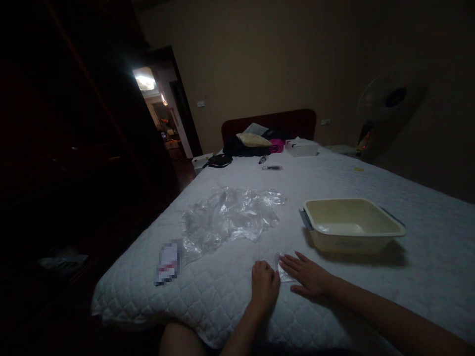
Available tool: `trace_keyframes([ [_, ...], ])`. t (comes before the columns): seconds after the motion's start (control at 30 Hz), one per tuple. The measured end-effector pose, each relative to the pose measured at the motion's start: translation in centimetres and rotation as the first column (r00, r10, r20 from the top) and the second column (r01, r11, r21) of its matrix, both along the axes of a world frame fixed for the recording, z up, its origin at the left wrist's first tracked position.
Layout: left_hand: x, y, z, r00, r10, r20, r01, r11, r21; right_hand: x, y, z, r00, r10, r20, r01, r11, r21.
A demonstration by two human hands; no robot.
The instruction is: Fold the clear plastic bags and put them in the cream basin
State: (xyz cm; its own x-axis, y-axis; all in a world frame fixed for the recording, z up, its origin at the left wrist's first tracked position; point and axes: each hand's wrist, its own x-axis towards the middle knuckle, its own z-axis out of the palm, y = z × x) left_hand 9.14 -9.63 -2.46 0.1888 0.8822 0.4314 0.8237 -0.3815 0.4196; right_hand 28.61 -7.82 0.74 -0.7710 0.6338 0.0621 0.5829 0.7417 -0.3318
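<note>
My left hand (265,286) rests on the white quilted bedspread with its fingers curled in. Whatever lies inside that fist, if anything, is hidden. Beside it, my right hand (307,276) lies palm down with its fingers stretched out and apart, pressing on a small shiny clear plastic piece (285,273), perhaps a bag. The plastic shows between the two hands, partly covered by the right fingers. Beyond my hands spreads a large crumpled sheet of clear plastic (232,217). A cream plastic basin (352,240) with grey handles stands to the right of them.
A blurred-out flat item (168,263) lies near the bed's left edge. Farther back are a small packaged item (272,168), a white box (301,147), a dark bag (219,160) and a pillow (254,140). A fan (395,96) stands at the right. The room is dim.
</note>
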Motion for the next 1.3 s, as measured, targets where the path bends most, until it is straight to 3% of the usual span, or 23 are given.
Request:
trace_keyframes([
  [0.13,-0.4,-0.5,-0.2,1.000,-0.007,-0.016,0.009,0.994,0.113,0.1,0.1,-0.5,1.000,-0.020,-0.002,0.020,1.000,-0.007],
  [0.23,-1.1,-0.4,0.1,0.976,-0.182,-0.123,0.201,0.965,0.169,0.1,0.1,-0.8,1.000,-0.020,0.000,0.020,1.000,0.002],
  [0.33,-1.7,-0.2,0.7,0.913,-0.345,-0.219,0.367,0.928,0.069,0.1,0.0,-0.6,1.000,-0.012,0.003,0.012,1.000,-0.004],
  [0.57,-2.2,-0.1,1.5,0.935,-0.296,-0.196,0.297,0.955,-0.028,0.1,-0.4,-0.4,0.999,-0.031,0.014,0.032,0.999,-0.043],
  [0.77,-2.2,0.0,1.4,0.939,-0.293,-0.178,0.291,0.956,-0.036,0.6,-0.5,-1.4,0.998,-0.059,0.029,0.059,0.998,-0.004],
  [1.13,-2.2,-0.2,1.2,0.941,-0.280,-0.189,0.269,0.960,-0.079,2.3,-1.3,-3.7,0.979,-0.189,0.079,0.168,0.962,0.216],
  [1.3,-2.2,-0.2,1.2,0.948,-0.270,-0.169,0.260,0.962,-0.080,2.4,-1.9,-3.5,0.975,-0.215,0.057,0.183,0.921,0.344],
])
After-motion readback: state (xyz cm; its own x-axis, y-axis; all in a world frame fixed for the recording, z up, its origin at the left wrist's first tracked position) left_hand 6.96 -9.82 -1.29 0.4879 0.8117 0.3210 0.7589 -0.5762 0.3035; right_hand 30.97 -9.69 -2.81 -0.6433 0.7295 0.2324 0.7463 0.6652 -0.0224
